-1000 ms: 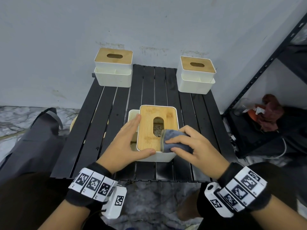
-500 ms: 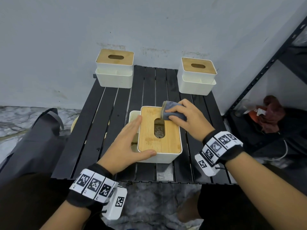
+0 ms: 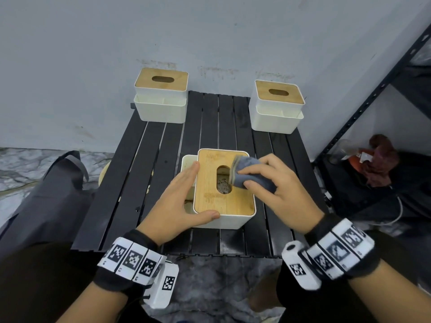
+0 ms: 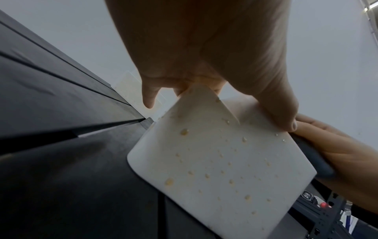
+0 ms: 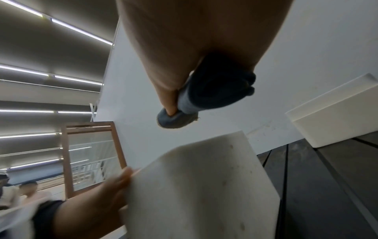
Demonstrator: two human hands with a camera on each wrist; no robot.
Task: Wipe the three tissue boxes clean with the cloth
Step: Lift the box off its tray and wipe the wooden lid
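The near tissue box (image 3: 224,206), white with a wooden lid and an oval slot, stands mid-table. My left hand (image 3: 182,199) presses straight fingers along its left side, thumb against the front corner. Droplets speckle the box's white wall (image 4: 214,161) below that hand (image 4: 204,48). My right hand (image 3: 279,190) grips a folded blue-grey cloth (image 3: 249,171) on the lid, just right of the slot. In the right wrist view the thumb pinches the cloth (image 5: 214,85) above the box (image 5: 204,186). Two more boxes stand at the back left (image 3: 161,94) and back right (image 3: 276,103).
The black slatted table (image 3: 210,122) stands against a grey wall. A dark bag (image 3: 46,194) lies on the floor to the left. A black metal shelf (image 3: 373,101) stands to the right, with reddish items (image 3: 377,159) on its lower level.
My right hand carried the cloth from the lid's near right corner up to its far edge, then back to beside the slot. The left hand and the box stayed put.
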